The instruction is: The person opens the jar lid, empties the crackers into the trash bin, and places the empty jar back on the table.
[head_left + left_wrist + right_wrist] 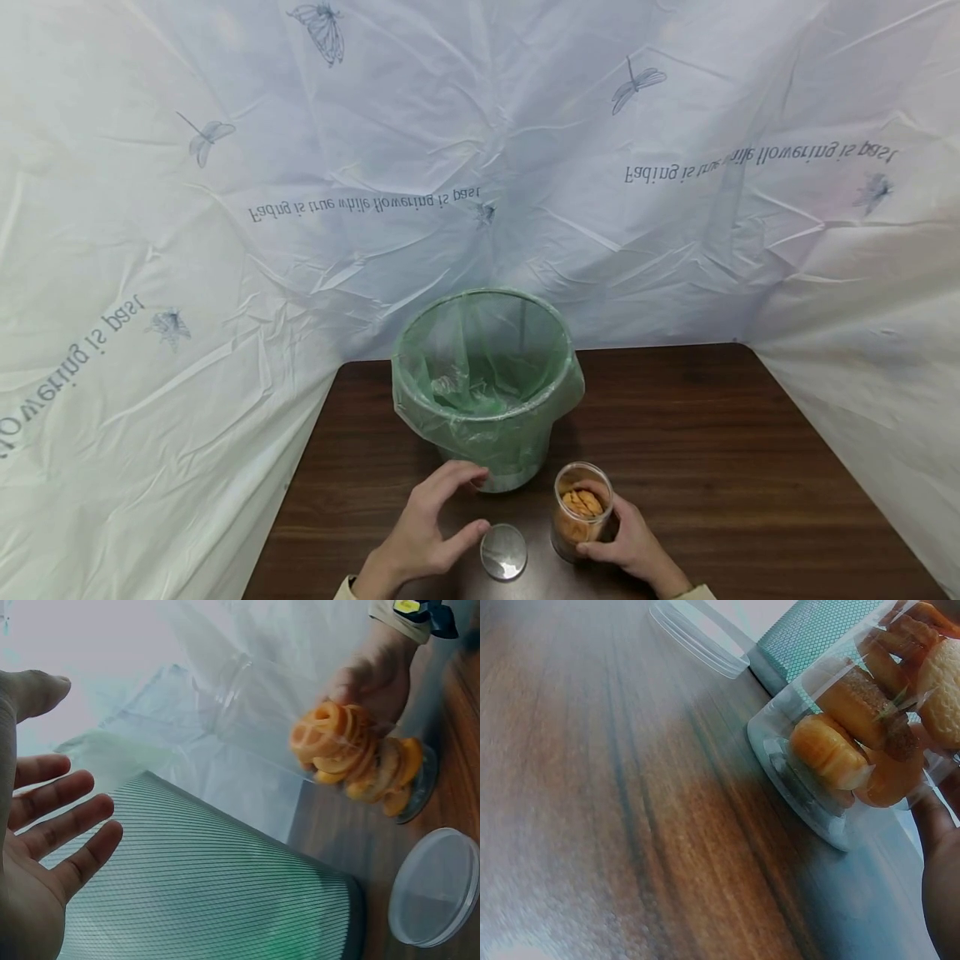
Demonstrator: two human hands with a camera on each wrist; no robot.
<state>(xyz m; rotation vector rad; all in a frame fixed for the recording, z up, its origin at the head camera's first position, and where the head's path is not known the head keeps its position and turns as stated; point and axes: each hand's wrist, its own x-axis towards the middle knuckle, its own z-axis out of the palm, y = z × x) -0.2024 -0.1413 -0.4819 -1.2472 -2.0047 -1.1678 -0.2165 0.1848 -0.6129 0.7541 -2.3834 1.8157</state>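
A clear jar (pixel 567 533) holds orange-brown pieces that look like small breads or snacks (pixel 829 750). My right hand (pixel 633 546) grips the jar from its right side, fingers curled round it; the jar's top has no lid on it. The round clear lid (pixel 503 552) lies flat on the table just left of the jar, also seen in the left wrist view (pixel 433 889). My left hand (pixel 423 529) hovers left of the lid with fingers spread and nothing in them; its palm (pixel 34 877) shows in the left wrist view.
Behind the hands stands a mesh bin (pixel 217 877) lined with a translucent green bag (pixel 487 429), some crumpled material inside. The dark wooden table (pixel 697 433) extends to the right. White printed sheeting (pixel 525 167) hangs behind and along both sides.
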